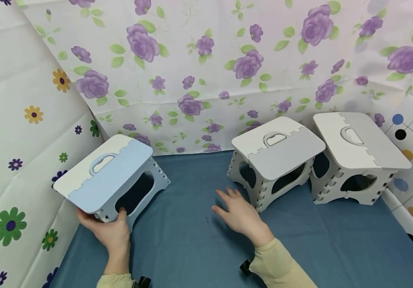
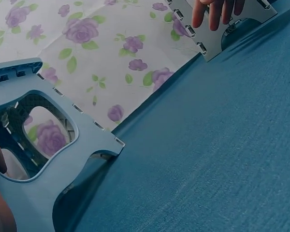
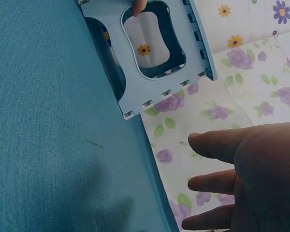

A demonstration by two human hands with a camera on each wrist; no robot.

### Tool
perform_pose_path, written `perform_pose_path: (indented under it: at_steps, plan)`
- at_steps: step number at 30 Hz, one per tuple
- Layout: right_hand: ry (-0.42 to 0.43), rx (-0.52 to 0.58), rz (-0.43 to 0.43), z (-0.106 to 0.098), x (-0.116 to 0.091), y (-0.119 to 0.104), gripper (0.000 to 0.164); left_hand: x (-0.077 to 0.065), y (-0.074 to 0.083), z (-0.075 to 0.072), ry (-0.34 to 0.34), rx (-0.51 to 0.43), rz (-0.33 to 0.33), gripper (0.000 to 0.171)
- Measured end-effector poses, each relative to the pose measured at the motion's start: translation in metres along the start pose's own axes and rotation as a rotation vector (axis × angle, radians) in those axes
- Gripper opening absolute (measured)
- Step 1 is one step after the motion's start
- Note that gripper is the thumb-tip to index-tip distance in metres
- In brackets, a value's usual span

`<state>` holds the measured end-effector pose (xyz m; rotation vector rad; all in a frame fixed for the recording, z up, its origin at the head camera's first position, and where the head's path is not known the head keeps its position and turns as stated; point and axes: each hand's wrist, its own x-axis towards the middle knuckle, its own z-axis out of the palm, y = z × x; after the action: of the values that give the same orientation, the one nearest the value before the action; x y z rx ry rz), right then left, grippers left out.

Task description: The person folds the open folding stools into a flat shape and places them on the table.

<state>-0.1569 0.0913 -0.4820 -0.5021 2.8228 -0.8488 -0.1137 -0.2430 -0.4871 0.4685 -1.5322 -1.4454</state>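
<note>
The left hand gripped the near end of the blue-and-white stool, thumb at its side opening; the right hand, fingers spread and holding nothing, was to that stool's right, apart from it. The blue cloth lay beneath the stool, though whether every foot touched could not be told. Held at one end only, it might have twisted or tipped had that grip slipped. Stools numbered three: this one and, to its right, two grey-and-white stools.
</note>
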Motion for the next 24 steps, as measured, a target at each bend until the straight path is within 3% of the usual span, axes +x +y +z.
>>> perform_pose_path:
  at_steps: [6, 11, 15, 24]
  plan:
    - [-0.005, -0.007, 0.005, 0.001, 0.0, 0.0, 0.064, 0.005, -0.022, -0.003, 0.018, 0.058, -0.042, 0.107]
    - [-0.007, -0.007, 0.007, 0.0, -0.001, -0.001, 0.064, 0.008, -0.039, -0.007, 0.006, 0.044, -0.1, 0.112]
    - [-0.008, -0.01, 0.005, 0.0, -0.001, -0.001, 0.064, 0.008, -0.042, -0.008, -0.016, 0.032, -0.147, 0.111]
    - [-0.019, -0.009, 0.0, 0.002, -0.001, -0.001, 0.064, 0.008, -0.043, -0.01, -0.026, 0.108, -0.214, 0.108]
